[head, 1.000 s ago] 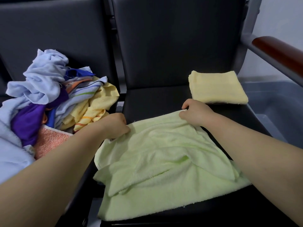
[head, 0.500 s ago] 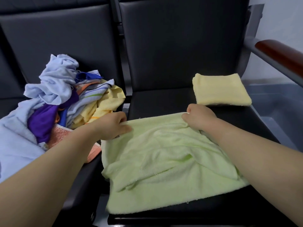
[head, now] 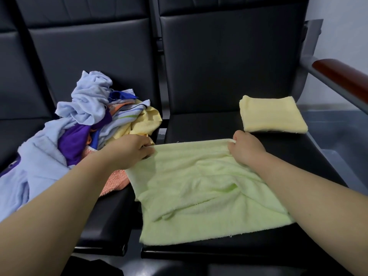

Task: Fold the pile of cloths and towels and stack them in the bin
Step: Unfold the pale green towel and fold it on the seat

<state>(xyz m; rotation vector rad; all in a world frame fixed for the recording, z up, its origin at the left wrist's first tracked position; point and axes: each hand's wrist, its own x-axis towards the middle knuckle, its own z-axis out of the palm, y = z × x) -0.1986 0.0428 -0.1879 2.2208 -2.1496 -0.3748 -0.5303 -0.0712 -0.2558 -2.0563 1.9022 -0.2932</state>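
Green towel (head: 199, 186), rumpled on the dark seat (head: 199, 124) toward 6 o'clock of the view, is best folded with its far edge kept taut and both far corners drawn evenly toward 6 o'clock onto the near corners. The 10 o'clock corner is pinched by the left hand (head: 129, 150), the 1 o'clock corner by the right hand (head: 246, 149), fingers curled on the hem.

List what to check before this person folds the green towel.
1. Left hand pinches one far corner of the green towel: ok.
2. Right hand pinches the other far corner: ok.
3. Far edge straight between the hands: ok.
4. Towel flat on the seat: not ok, wrinkled in the middle.
5. Folded yellow towel apart from it: ok.
6. Room in the bin: cannot tell.
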